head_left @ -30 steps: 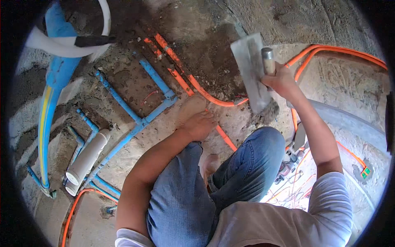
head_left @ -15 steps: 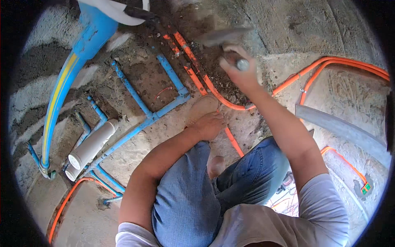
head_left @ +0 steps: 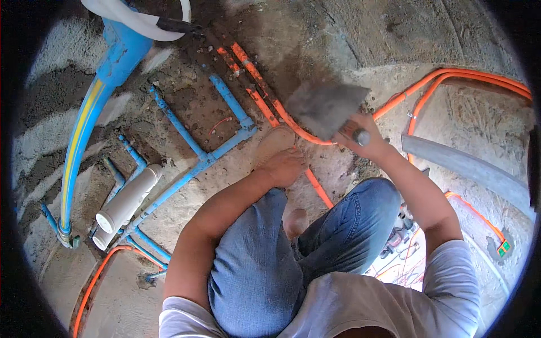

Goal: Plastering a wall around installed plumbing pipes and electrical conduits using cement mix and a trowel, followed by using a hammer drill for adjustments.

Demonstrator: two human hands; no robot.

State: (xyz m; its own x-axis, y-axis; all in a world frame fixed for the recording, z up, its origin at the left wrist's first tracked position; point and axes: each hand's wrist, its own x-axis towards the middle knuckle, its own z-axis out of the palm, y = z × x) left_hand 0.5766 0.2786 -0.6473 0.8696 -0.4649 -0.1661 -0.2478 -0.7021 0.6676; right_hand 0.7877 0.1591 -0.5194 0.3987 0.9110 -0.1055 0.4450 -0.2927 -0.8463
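My right hand point(head_left: 365, 135) is closed round the handle of a trowel point(head_left: 327, 107). Its grey blade, slightly blurred, hovers over the wall beside the bend of an orange conduit point(head_left: 290, 119). My left hand point(head_left: 284, 167) sits just beyond my left knee, fingers curled. Directly past it shows a beige rounded thing point(head_left: 275, 141), whose kind I cannot make out. Whether the left fingers grip it or something else is hidden. Another orange conduit point(head_left: 318, 188) runs down beside this hand.
Blue pipes point(head_left: 186, 177) branch across the left side, with a white pipe point(head_left: 129, 197) among them. A thick blue pipe with a yellow stripe point(head_left: 84, 141) curves at far left. To the right are orange conduits point(head_left: 434, 84), a grey strip point(head_left: 468, 169) and a small green box point(head_left: 503, 248).
My right hand has swung the trowel right and nearer to me, its blade now turned broad side to view. The left hand stays nearly still.
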